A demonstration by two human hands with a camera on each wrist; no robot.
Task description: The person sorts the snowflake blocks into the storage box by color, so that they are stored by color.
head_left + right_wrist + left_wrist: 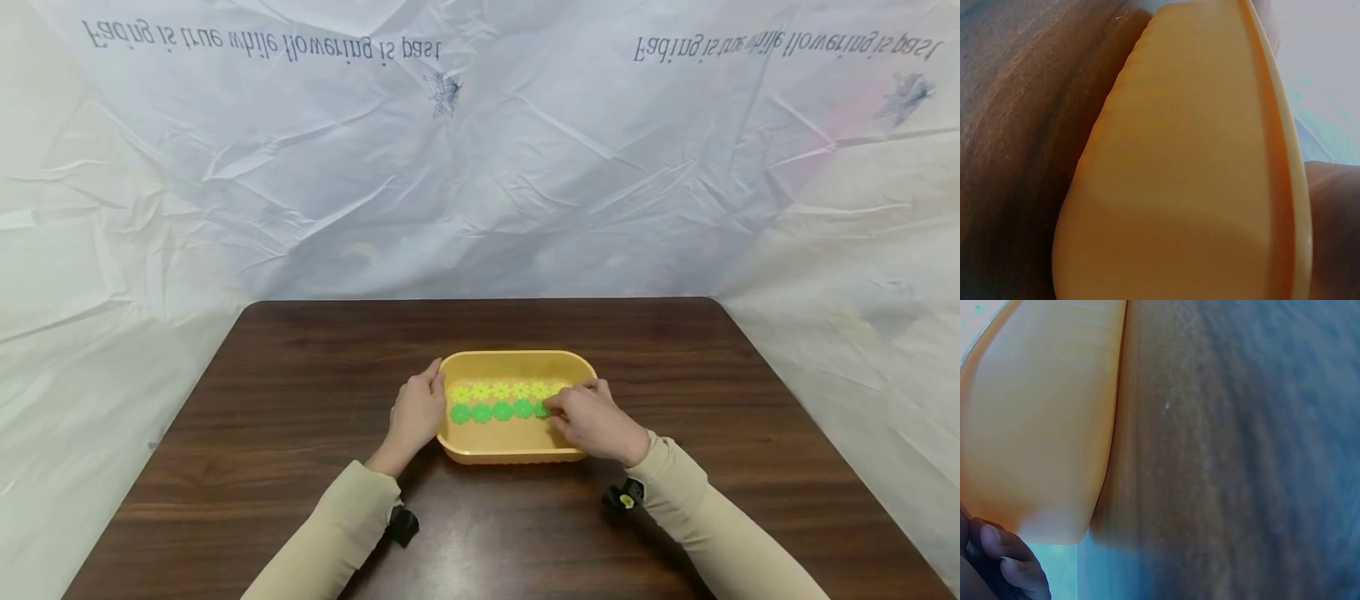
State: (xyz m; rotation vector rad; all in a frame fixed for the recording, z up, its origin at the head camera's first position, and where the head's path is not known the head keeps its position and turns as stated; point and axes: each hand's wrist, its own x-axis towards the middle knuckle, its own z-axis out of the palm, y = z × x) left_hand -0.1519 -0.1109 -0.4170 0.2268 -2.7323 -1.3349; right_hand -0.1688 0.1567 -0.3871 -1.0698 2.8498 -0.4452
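Note:
A yellow plastic tray (510,456) with rounded corners sits on the table. Inside it lie a row of yellow flower-shaped pieces (500,390) and, nearer, a row of green scalloped round pieces (502,411). At the tray's left end, the left hand (420,408) grips the rim; curled fingertips (1013,556) show beside the tray wall (1041,425) in the left wrist view. The right hand (596,421) reaches over the right rim and pinches the rightmost green piece (540,409), partly covering it. In the right wrist view the tray's outer wall (1179,156) hides the fingertips.
The dark wooden table (300,375) extends around the tray. Behind and at the sides hangs a wrinkled white sheet (480,167) with printed writing. Black wrist cameras sit under the left cuff (403,525) and the right cuff (624,495).

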